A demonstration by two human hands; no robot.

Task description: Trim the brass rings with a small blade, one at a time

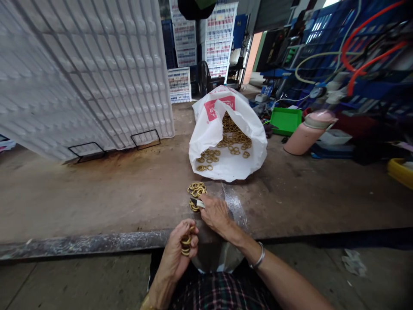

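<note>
My left hand (180, 243), at the table's front edge, is curled around several brass-coloured rings (186, 246). In my right hand (217, 215) is a small tool with a dark pointed tip and a pale body (199, 203); its exact kind is unclear. The tip lies over the nearer part of a small pile of loose rings (197, 188) on the table, though contact cannot be made out. Just beyond the pile, a white plastic bag (237, 165) lies with its mouth towards me, and many more brass rings (234, 133) are inside it.
White ribbed trays (129, 73) stand upright at the left, with black wire brackets (146, 138) at their foot. On the right of the table (290, 198) are a pink bottle (303, 135), a green tray (285, 121) and a yellow container (400, 172). White crates (219, 41) are stacked behind.
</note>
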